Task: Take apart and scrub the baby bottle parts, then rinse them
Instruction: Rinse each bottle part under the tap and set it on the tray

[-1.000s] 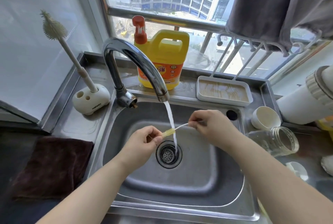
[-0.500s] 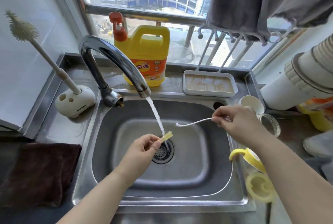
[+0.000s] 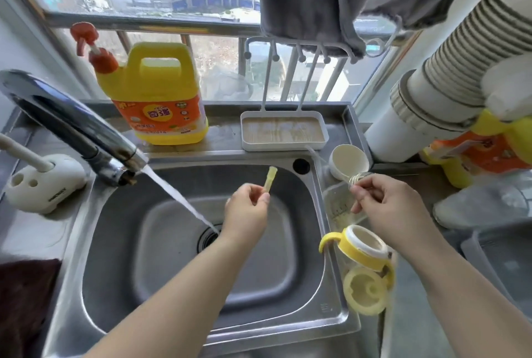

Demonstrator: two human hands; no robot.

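Head view: our left hand [image 3: 250, 208] pinches the yellow straw tip [image 3: 270, 179] upright, right of the stream [image 3: 178, 196]; right hand [image 3: 383, 202] pinches the thin straw [image 3: 315, 154] over the desk [image 3: 417, 185].

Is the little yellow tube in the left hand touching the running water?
Apart. The head view shows the yellow tube pinched upright by the left hand, with bare sink showing between it and the water stream.

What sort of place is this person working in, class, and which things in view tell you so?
Most likely a home kitchen sink by a window: a steel sink with a running tap, a yellow jug of dish soap on the ledge, and a drying rack beside it.
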